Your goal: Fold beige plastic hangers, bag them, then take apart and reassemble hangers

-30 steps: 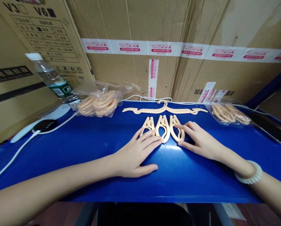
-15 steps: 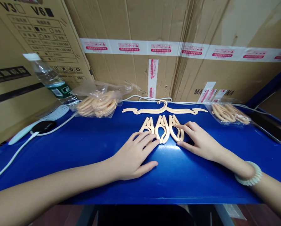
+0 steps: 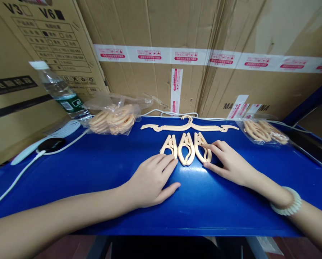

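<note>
Three folded cream folding hangers lie side by side on the blue table. My left hand (image 3: 155,180) rests over the lower end of the left folded hanger (image 3: 172,141), fingers stretched forward and thumb apart; its fingertips cover part of that hanger. Nothing touches the middle folded hanger (image 3: 191,151). At the right folded hanger (image 3: 209,154), my right hand (image 3: 225,160) has its index finger on the side and its thumb at the lower tip, pinching it in place. Behind the row, an unfolded hanger (image 3: 174,127) lies flat with its hook pointing away from me.
Clear bags of folded hangers (image 3: 120,120) lie at the back left and back right (image 3: 266,131). A water bottle (image 3: 62,94), a pale hairbrush (image 3: 61,130), a black round device (image 3: 51,144) and a white cable (image 3: 12,187) are left. A phone-like slab (image 3: 312,147) lies right. Cardboard boxes (image 3: 150,82) stand behind.
My left hand has drawn back slightly to the left, off the middle hanger's edge. My right hand stays at the right hanger. The view has shifted slightly.
</note>
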### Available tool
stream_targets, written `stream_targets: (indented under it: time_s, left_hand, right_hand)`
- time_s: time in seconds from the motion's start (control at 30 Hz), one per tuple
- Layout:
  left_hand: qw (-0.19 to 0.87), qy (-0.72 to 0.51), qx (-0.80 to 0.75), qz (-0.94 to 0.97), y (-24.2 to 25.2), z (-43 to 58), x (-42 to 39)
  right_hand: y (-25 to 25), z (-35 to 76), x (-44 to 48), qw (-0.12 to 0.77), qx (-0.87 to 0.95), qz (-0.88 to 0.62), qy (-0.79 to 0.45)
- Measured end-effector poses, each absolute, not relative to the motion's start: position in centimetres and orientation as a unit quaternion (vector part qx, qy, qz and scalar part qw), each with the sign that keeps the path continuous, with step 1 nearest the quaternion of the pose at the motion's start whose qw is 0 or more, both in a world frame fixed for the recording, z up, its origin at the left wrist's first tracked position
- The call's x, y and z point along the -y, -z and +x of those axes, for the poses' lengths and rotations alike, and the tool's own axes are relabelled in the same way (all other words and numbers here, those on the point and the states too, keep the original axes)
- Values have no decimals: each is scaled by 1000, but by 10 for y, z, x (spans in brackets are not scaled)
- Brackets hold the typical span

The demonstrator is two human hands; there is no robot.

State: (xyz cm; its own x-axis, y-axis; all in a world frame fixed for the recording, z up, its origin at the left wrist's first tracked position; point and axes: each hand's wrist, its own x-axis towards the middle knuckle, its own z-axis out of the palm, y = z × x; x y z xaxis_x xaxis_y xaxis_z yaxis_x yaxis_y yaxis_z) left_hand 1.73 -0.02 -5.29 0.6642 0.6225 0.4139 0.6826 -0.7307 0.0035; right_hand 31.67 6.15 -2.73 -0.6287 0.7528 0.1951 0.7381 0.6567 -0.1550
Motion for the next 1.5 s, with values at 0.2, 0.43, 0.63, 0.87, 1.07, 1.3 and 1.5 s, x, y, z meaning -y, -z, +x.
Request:
stream_targets:
  time_s: [0.2, 0.43, 0.63, 0.87, 1.07, 1.3, 1.5]
  left_hand:
    - [57, 190, 377, -905, 55, 18, -2]
    - [-10, 222, 375, -900, 54, 17, -8]
    - [-75, 316, 397, -858, 49, 11, -17]
    - [-161, 350, 438, -812, 52, -4, -38]
    - [-159, 333, 432, -823, 56, -2, -39]
    - [-163, 323, 436, -824, 56, -1, -38]
    - [-166, 315, 425, -832, 57, -2, -37]
  right_hand:
    - [29, 317, -62, 114, 905, -410, -16]
    - [30, 317, -64, 118, 904, -411, -15]
    - [26, 322, -64, 128, 901, -414, -34]
    - [14, 330, -65, 149, 907, -387, -77]
    - [14, 328, -65, 159, 920, -348, -81]
    - [16, 329, -69, 156, 917, -355, -91]
    - [17, 331, -70, 154, 919, -354, -85]
